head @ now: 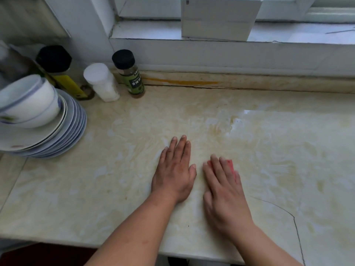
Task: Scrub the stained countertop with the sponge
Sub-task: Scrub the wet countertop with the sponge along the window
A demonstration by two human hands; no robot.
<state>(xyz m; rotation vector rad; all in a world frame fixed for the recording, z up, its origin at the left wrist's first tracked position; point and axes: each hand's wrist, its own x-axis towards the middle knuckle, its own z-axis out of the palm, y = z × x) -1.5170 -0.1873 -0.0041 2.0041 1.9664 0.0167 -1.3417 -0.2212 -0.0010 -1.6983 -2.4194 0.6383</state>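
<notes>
Hands side by side | left hand (173, 169) spread flat on countertop (278, 150) | right hand (223, 191) flat, fingers straight, pressing red sponge (231, 166)

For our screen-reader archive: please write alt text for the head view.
A right hand presses a red sponge flat on a stained marble-patterned countertop, the left hand resting flat beside it. Stacked plates and bowls and spice jars stand at the left, below a windowsill.
</notes>
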